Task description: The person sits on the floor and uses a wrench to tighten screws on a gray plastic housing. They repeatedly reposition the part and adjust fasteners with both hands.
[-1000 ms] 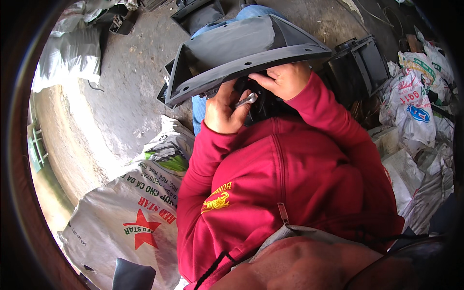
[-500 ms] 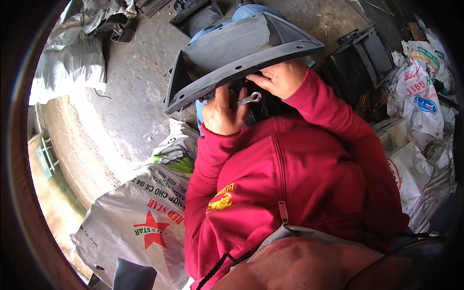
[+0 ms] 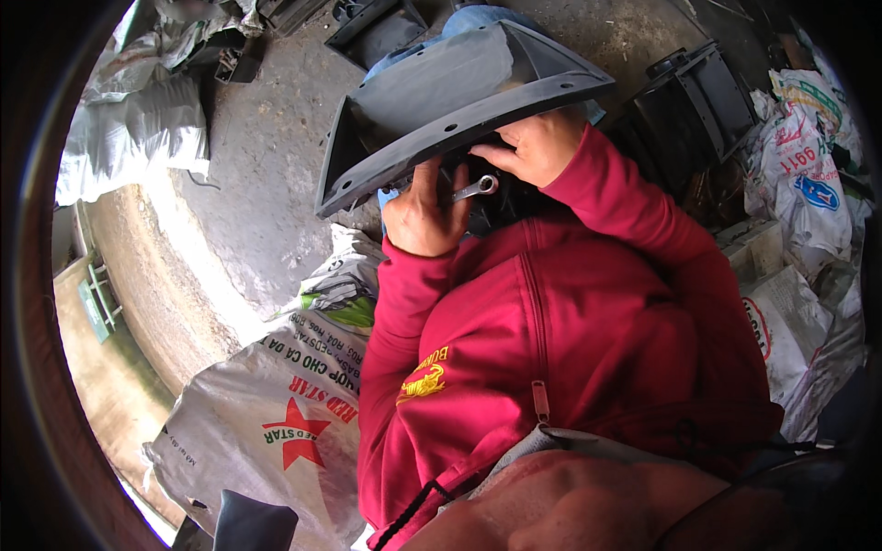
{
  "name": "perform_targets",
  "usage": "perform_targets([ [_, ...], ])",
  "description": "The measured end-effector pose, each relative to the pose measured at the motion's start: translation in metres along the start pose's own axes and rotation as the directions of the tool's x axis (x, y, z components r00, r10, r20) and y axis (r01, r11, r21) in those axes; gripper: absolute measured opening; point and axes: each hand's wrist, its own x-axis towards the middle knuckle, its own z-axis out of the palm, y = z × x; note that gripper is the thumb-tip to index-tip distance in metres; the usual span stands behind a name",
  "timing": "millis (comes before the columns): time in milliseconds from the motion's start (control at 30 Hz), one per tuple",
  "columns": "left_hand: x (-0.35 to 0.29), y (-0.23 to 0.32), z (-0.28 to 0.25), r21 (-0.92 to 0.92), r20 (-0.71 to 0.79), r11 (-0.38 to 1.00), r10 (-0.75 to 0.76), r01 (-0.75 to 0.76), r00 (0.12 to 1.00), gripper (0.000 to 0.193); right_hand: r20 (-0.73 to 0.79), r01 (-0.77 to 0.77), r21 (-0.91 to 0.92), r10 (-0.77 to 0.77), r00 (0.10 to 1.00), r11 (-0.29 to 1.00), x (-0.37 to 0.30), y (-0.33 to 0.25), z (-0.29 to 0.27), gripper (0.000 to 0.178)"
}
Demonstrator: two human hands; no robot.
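Observation:
A dark grey metal housing (image 3: 459,73), shaped like an open tray with a holed flange along its near edge, rests tilted over my lap. My left hand (image 3: 424,216) is just below that flange, closed round a wrench (image 3: 478,188). The wrench's ring end pokes out to the right between the fingers, and its other end is hidden. Beneath the flange, farther right, my right hand (image 3: 542,151) bends its fingers in against the underside. Its fingertips are partly covered, and what they pinch, if anything, is too small to make out.
Similar dark metal housings stand on the concrete floor (image 3: 266,156), one at the far side (image 3: 377,37) and one to the right (image 3: 703,101). White printed sacks (image 3: 266,422) lie at my left, with more sacks (image 3: 804,174) at the right. Silvery sheeting (image 3: 138,138) hangs at the far left.
The whole view has shifted slightly. My hands, the wrench and the housing keep almost the same positions relative to each other.

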Motion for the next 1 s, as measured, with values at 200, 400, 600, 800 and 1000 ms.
perform_targets([
  [200,0.001,-0.003,-0.002,0.123,0.033,0.991,0.043,-0.047,0.999,0.039,-0.02,0.026,0.036,-0.025,0.999,0.999,-0.002,0.002,0.003,0.029],
  [400,0.002,-0.007,-0.002,0.118,-0.004,0.99,0.072,-0.071,0.997,0.039,0.02,-0.002,0.011,0.002,1.0,1.0,-0.001,0.0,-0.001,0.029],
  [600,0.002,-0.005,-0.003,0.046,0.01,0.999,0.022,-0.023,1.0,0.037,-0.044,0.053,0.067,-0.05,0.998,0.996,-0.002,0.005,0.006,0.029],
  [800,0.005,-0.001,-0.006,0.1,0.02,0.991,0.083,-0.084,0.996,0.037,-0.017,0.041,0.025,-0.04,0.999,0.999,-0.001,0.002,0.001,0.029],
  [1000,0.004,-0.004,-0.007,0.095,0.012,0.995,0.004,-0.005,1.0,0.038,0.055,-0.003,0.042,0.0,0.998,0.999,-0.002,0.004,0.0,0.031],
])
